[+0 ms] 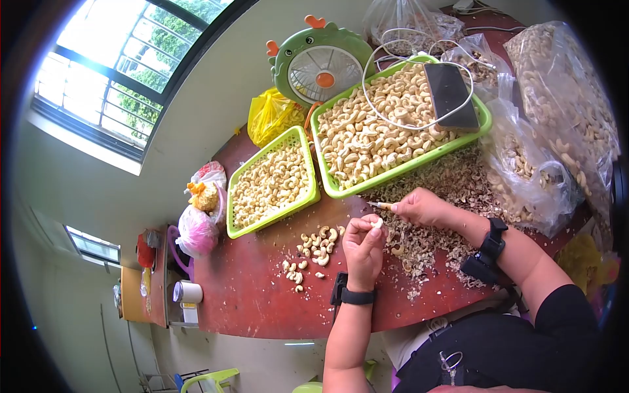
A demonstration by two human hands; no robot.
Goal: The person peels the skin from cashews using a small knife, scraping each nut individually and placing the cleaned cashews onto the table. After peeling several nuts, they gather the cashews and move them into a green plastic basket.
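Scraping, I'd judge: my left hand point(362, 252) pinches a cashew point(377, 223) near the big basket's point(367, 185) corner, my right hand point(419, 206) grips a small knife point(384, 205), and next calls for light blade contact.

Smaller basket point(272, 183) left of larger basket point(400, 124), loose cashews point(318, 245) before it.

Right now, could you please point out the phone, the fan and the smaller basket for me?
Phone point(449, 95): head view, middle of its dark face.
Fan point(325, 80): head view, its orange hub.
Smaller basket point(276, 217): head view, its green wall on the side nearest the person.
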